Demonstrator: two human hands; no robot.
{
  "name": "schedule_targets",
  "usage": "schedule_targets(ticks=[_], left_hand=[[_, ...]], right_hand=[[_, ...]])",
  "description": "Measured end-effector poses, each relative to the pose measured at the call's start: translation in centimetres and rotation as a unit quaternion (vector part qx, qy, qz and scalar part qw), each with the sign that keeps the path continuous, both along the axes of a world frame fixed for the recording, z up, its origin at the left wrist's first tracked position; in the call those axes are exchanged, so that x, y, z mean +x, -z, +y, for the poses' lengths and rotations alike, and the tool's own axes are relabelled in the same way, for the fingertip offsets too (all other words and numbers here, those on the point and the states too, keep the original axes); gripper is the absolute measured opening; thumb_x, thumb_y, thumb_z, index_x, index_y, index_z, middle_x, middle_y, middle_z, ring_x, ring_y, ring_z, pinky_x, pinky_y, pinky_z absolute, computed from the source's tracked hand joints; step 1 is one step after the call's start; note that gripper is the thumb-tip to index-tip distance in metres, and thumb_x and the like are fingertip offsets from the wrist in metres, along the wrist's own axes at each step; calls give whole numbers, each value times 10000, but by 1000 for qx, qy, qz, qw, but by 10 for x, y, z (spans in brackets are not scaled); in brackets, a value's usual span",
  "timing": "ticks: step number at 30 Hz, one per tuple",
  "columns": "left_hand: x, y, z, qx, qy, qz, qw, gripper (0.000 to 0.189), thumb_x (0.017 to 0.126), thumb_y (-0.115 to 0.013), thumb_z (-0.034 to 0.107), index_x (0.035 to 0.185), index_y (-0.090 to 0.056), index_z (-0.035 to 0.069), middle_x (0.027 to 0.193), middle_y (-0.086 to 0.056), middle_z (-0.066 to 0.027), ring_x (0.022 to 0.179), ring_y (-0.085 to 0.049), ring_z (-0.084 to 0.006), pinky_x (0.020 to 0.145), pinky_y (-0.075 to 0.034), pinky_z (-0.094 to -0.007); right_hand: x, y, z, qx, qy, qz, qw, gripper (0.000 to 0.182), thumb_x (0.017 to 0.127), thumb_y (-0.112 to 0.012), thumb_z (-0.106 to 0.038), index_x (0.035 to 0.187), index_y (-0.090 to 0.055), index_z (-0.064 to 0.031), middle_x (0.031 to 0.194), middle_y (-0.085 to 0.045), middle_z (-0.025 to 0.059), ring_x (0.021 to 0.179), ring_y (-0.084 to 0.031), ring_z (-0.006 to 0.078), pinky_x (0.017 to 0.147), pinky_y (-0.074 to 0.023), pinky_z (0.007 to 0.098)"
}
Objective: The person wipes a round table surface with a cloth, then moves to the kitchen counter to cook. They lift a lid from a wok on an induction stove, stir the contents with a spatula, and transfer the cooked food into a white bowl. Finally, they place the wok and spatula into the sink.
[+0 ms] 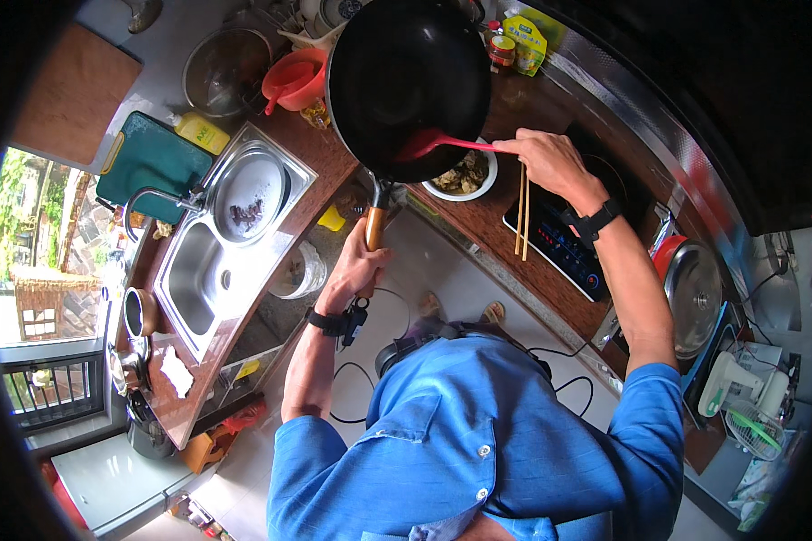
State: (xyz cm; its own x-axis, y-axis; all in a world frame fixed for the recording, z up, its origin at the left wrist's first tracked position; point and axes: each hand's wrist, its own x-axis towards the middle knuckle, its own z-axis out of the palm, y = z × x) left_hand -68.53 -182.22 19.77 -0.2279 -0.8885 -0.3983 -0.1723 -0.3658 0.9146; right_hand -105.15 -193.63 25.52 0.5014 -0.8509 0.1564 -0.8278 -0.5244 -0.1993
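Note:
My left hand grips the wooden handle of a black wok, which is tilted up with its dark inside facing me. A red spatula is in my right hand, its head against the wok's lower inside. Below the wok's edge stands a white bowl with pieces of brownish food, partly hidden by the wok. A pair of wooden chopsticks extends from beneath my right hand, over the edge of a black induction cooker; whether they are held is unclear.
To the left is a steel sink with a metal pan in it. Red plastic basins stand beside the wok. Seasoning packaging and a jar are at the back. At right are a lidded pot and a small fan.

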Motion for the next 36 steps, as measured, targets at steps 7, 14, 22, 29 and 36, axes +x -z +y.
schedule_targets(ticks=[7,14,22,29,36], left_hand=[[-7,5,-3,-6,-12,-28,1000,383,886,-617,12,1218,-433,57,692,-480,-18,463,-482,-105,369,-356,-257],[-2,46,-7,-95,6,-121,988,313,898,-641,55,1144,-448,65,702,-484,-23,472,-490,-132,404,-372,-279],[-17,29,-12,-138,0,-229,964,324,839,-657,92,1083,-452,33,759,-577,-247,697,-603,-437,644,-478,-485],[-18,48,-16,-183,0,-256,949,360,841,-664,103,1140,-472,44,790,-613,-279,794,-637,-505,673,-491,-505],[-14,59,-21,-174,3,-228,958,384,829,-683,122,1150,-491,35,849,-621,-254,811,-633,-469,698,-495,-490]], right_hand=[[0,6,7,-60,88,8,994,472,858,-565,27,1265,-698,-172,928,-627,121,900,-671,345,764,-546,480],[32,23,32,-127,117,94,980,221,933,-555,-120,1102,-682,-56,899,-677,159,753,-721,330,626,-584,439],[35,23,55,-94,142,155,973,182,890,-607,-88,1035,-696,-22,899,-697,161,767,-734,289,647,-596,392],[18,19,67,-36,158,89,983,168,886,-618,-79,1035,-687,-43,908,-686,190,757,-722,347,666,-580,454],[12,8,35,15,163,-118,979,416,870,-597,-23,1229,-715,-197,1004,-682,126,971,-680,361,818,-557,484]])
